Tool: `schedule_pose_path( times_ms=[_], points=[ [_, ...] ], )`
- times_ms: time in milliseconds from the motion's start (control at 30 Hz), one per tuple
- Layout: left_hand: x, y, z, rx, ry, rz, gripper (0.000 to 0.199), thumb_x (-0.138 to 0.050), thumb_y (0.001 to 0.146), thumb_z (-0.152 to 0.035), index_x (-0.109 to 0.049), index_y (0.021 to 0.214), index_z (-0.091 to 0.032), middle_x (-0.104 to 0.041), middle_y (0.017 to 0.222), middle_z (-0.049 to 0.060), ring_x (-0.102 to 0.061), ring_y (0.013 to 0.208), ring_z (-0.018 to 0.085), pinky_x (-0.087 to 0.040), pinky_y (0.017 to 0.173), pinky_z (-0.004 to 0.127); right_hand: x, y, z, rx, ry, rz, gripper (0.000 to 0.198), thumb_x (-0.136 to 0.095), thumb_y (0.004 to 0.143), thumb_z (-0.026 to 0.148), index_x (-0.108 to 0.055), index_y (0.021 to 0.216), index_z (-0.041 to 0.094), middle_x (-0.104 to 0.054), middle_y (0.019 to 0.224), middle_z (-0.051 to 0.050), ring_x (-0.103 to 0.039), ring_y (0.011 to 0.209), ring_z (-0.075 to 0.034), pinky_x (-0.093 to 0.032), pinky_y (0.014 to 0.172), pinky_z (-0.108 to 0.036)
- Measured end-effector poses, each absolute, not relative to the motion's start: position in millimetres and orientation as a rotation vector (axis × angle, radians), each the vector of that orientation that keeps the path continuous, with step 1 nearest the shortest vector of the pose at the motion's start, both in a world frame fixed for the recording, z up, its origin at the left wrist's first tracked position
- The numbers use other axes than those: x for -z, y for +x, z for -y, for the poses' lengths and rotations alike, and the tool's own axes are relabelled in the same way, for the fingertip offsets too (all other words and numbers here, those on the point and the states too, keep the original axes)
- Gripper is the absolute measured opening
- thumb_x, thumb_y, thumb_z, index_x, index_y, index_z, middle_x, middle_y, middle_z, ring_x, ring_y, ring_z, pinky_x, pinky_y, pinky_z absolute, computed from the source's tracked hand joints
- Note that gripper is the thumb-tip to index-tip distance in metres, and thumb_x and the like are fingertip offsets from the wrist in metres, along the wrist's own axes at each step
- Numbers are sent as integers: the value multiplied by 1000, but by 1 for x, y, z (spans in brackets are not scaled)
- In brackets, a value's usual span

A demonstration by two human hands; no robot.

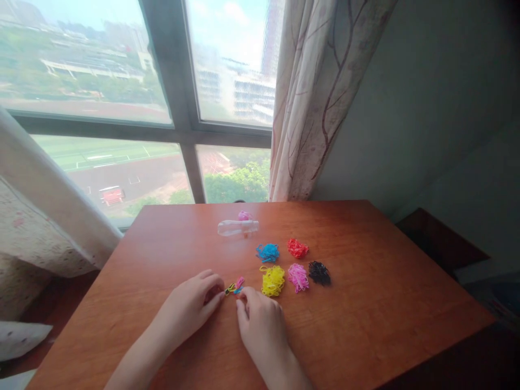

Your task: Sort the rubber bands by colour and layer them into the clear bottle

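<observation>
My left hand rests low over the table, thumb and fingertips pinched at the black and yellow end of a small cluster of rubber bands. Across from it, my right hand has its fingers curled, with the fingertips closed at a blue rubber band. A pink rubber band lies between the hands at the top of the cluster. How the bands are joined is too small to tell. Just right of my right hand sits a pile of yellow rubber bands.
Behind are piles of blue bands and red bands; pink bands and black bands lie further right. A clear, flattish piece lies at the back by a pinkish-purple bundle. The wooden table stands beside a window.
</observation>
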State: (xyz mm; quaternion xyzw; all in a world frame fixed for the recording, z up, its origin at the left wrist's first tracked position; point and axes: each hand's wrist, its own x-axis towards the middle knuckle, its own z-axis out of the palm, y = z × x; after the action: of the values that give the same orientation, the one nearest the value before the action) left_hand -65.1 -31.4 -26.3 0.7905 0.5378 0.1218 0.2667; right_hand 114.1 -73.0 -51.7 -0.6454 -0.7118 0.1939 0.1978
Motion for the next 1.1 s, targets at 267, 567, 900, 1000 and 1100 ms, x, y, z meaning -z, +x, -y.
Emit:
schedule_pose_path(
  times_ms=[267,567,900,1000,1100],
  points=[
    [30,-64,32,-307,2159,-1468,13,-47,86,-21,-59,80,-21,-59,87,1,-57,77,16,-39,67,25,50,113,68,-496,-1858,1985,20,-54,93,13,-62,109,23,-73,88,-3,-70,78,-20,-40,61,-25],
    [30,-61,33,-290,2180,-1474,14,-46,88,-23,-58,81,-22,-60,88,1,-59,80,17,-39,69,25,51,110,67,-451,-1907,2058,14,-52,95,14,-63,94,23,-73,84,-2,-69,76,-19,-36,59,-25],
    [29,-61,33,-270,2172,-1497,13,-47,89,-25,-57,81,-22,-60,87,0,-59,79,17,-37,67,25,19,154,36,-232,-1951,1921,13,-55,95,21,-67,94,25,-74,82,0,-68,74,-16,-33,60,-24],
    [28,-61,33,-264,2170,-1503,13,-47,88,-23,-57,80,-22,-59,86,0,-59,79,17,-36,66,24,10,169,12,-125,-2067,1903,13,-55,96,27,-67,95,25,-74,85,0,-68,76,-17,-32,59,-25],
    [29,-62,34,-273,2166,-1498,12,-47,87,-23,-57,80,-22,-60,87,0,-58,79,17,-37,66,25,10,174,-4,-72,-2112,1951,15,-53,97,28,-68,96,26,-75,89,-1,-68,79,-17,-33,59,-25]
  ],
)
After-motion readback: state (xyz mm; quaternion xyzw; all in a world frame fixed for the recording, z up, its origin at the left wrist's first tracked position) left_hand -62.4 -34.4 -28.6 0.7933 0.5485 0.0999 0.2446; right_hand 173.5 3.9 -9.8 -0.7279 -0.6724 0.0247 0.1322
